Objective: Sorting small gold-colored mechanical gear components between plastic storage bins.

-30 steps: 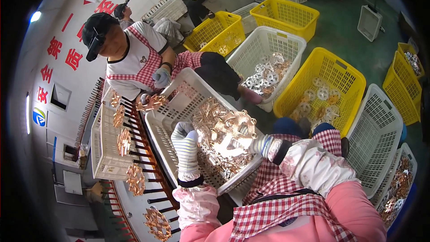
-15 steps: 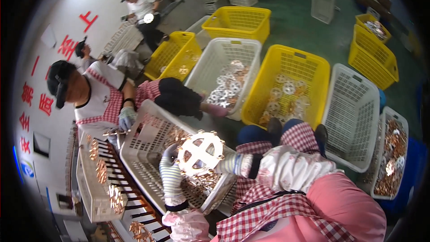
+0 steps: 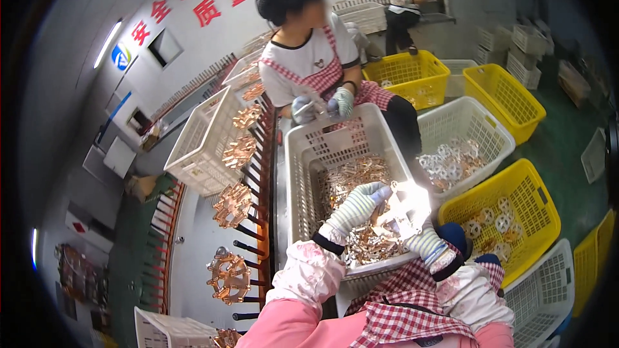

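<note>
Here, in the head view, holding a glaring spoked metal disc (image 3: pixel 414 205) in both hands, just above the near end of a white plastic crate (image 3: pixel 302 203) heaped with small copper-coloured metal parts (image 3: pixel 354 177). Beyond, in a second white crate (image 3: pixel 482 119), loose silver spoked pieces (image 3: pixel 450 158); to the right, in a yellow crate (image 3: pixel 534 187), scattered silver discs (image 3: pixel 503 223). Pinching the disc's left edge with the striped-gloved left hand (image 3: pixel 356 211), gripping its lower edge with the right hand (image 3: pixel 428 247); cannot tell all fingertips. Turned with its bright broad side toward the camera; cannot tell exact tilt or long axis through the glare.
</note>
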